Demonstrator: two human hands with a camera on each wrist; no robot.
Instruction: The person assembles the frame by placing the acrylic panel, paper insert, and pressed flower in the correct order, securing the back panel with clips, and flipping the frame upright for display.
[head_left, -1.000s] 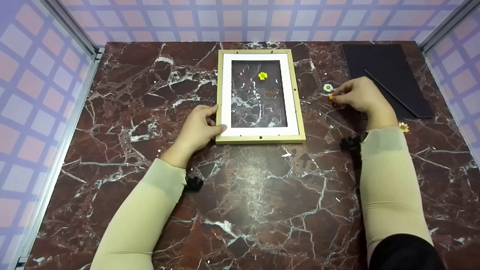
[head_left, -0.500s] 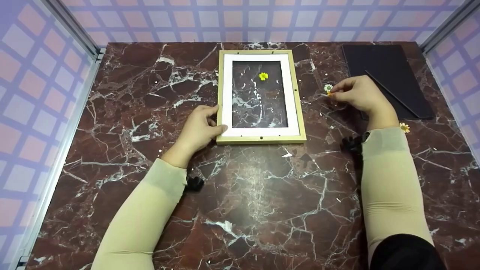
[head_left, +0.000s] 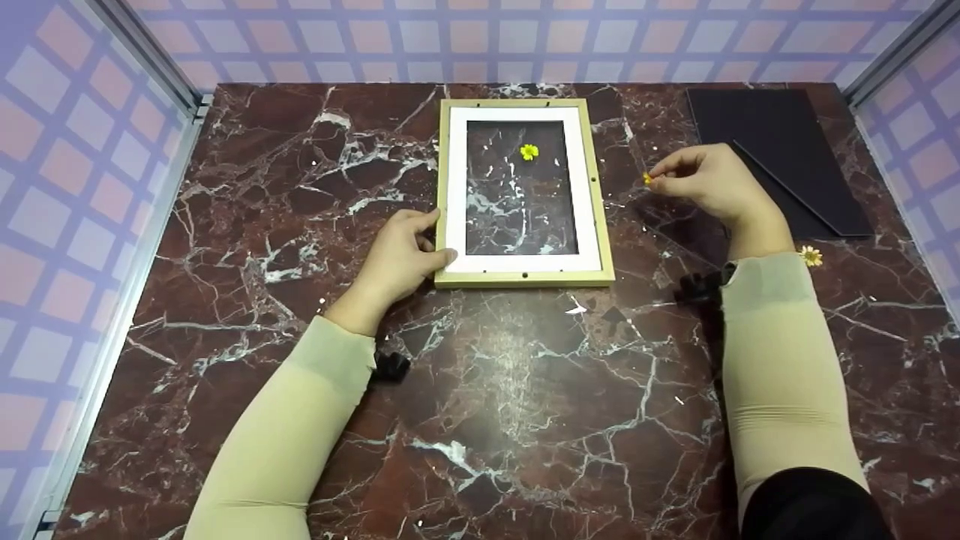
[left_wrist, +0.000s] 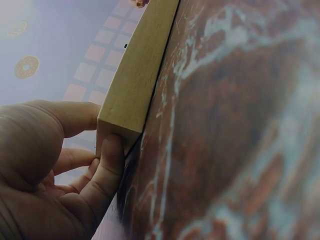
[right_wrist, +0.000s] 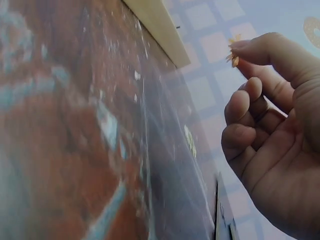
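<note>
As both arms reach in from the near edge, sleeves: pale fabric (head_left: 784,375) on each, black cloth (head_left: 814,502) over the right one lower down.
Wrists: small black device (head_left: 391,366) at the left cuff, similar one at the right.
Tabletop (head_left: 480,420): dark red-brown marble pattern, white veins.
Left grip (head_left: 397,262): pinching the frame's near-left corner, thumb over onto the white mat, fingers along the outer side.
Picture frame (head_left: 525,279): light wood, flat on tabletop, portrait; white mat (head_left: 514,262) inside, marble showing through the opening.
Loose flower (head_left: 811,256): pale orange, just beside right cuff.
Right grip (head_left: 716,184): thumb and index pinching a small flower, other fingers curled in.
Orange flower (head_left: 646,178): at right fingertips, raised off the tabletop, right of frame, apart from it.
Yellow flower (head_left: 529,152): in mat opening, upper right part; can't tell if on a pane or on the tabletop.
Black panel (head_left: 757,120): far right corner, lying flat, diagonal edge across it, partly behind right grip.
Back wall (head_left: 525,45): pink/white checks on lilac.
</note>
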